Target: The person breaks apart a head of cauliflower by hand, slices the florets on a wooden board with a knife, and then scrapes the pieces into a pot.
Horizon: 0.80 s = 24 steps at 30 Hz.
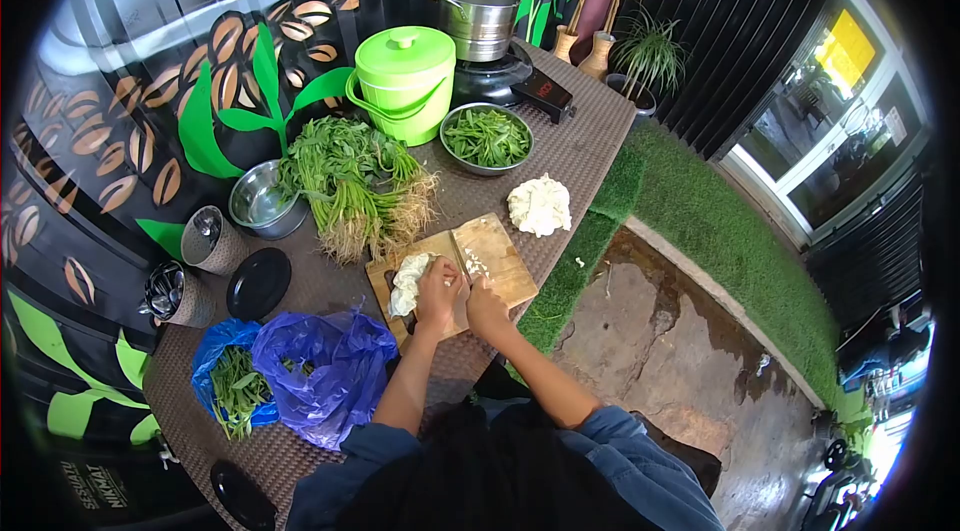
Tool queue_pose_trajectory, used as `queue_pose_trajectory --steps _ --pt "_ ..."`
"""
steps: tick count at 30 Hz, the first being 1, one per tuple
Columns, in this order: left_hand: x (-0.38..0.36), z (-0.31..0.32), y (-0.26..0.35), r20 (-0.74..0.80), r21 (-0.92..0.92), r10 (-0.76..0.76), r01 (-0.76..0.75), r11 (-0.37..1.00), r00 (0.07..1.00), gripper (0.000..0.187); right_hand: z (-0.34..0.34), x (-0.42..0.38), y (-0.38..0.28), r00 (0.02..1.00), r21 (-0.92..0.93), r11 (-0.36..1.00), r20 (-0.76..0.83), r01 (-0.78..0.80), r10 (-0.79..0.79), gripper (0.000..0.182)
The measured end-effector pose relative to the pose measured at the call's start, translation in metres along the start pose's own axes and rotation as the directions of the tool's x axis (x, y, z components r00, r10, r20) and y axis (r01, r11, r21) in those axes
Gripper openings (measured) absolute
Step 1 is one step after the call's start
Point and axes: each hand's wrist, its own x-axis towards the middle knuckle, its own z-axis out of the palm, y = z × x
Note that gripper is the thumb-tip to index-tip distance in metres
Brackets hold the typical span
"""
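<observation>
Bare brown woven tabletop (pixel 585 131) lies open to my right, past the loose white cauliflower head (pixel 540 204). Ahead, the heap of leafy green stalks (pixel 355 186) and the steel bowl of cut greens (pixel 487 138) block me. Crumpled blue-purple plastic bags (pixel 320 371) crowd my left arm.

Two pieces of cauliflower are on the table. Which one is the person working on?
The cauliflower piece on the wooden cutting board, under the left hand. The other cauliflower chunk lies untouched on the table beyond the board, near the steel bowl of greens.

Both hands (pixel 462 299) together (fingers curled)
</observation>
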Motion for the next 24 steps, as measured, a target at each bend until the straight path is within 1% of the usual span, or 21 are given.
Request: queue_pose_trajectory --steps 3,5,7,9,13,15,16,18,21,22,24 --pt "0.002 -0.002 -0.002 0.019 -0.012 -0.02 0.02 1.0 1.0 0.017 0.003 -0.015 -0.004 1.0 0.02 0.999 0.002 0.025 -0.025 0.036" --pt "0.001 -0.002 -0.002 0.041 -0.018 -0.03 0.03 0.999 0.999 0.017 0.004 -0.01 -0.003 1.0 0.015 1.0 -0.004 0.028 -0.027 0.037" --pt "-0.001 -0.004 0.003 0.028 0.019 0.006 -0.007 1.0 1.0 0.016 0.006 -0.003 0.001 1.0 0.01 1.0 -0.011 0.028 -0.027 0.038" --pt "0.0 -0.007 0.006 0.027 0.019 0.016 -0.016 1.0 1.0 0.016 0.005 0.002 0.003 0.999 -0.02 0.999 -0.026 0.034 -0.035 0.022" --pt "0.001 -0.004 0.002 0.021 0.021 0.007 -0.007 1.0 1.0 0.017 0.009 -0.01 -0.002 0.998 0.002 0.999 -0.048 0.033 -0.033 0.024" --pt "0.001 -0.003 0.001 0.015 0.009 -0.001 0.001 1.0 1.0 0.017 0.01 -0.013 -0.007 0.999 0.031 0.999 -0.037 -0.018 0.02 0.029" --pt "0.0 -0.002 0.001 0.012 -0.003 -0.012 0.012 1.0 1.0 0.017 0.007 -0.011 -0.005 0.999 0.031 0.999 -0.036 -0.018 0.019 0.029" --pt "-0.002 -0.003 0.002 0.012 -0.009 -0.01 0.011 1.0 1.0 0.018 -0.001 -0.008 0.002 0.998 0.003 0.998 0.018 0.056 -0.056 0.036" --pt "-0.001 -0.003 0.002 0.001 -0.005 -0.008 0.008 1.0 1.0 0.018 -0.004 -0.009 0.004 0.996 0.032 0.997 0.048 0.07 -0.071 0.036" --pt "-0.001 -0.002 0.0 0.0 0.005 -0.011 0.011 1.0 1.0 0.017 -0.001 -0.012 0.004 0.996 0.032 0.997 0.048 0.07 -0.071 0.036" --pt "0.0 -0.001 -0.002 -0.002 0.023 0.008 -0.008 1.0 1.0 0.018 0.008 -0.019 0.01 0.997 -0.052 0.996 0.011 0.072 -0.072 0.035"
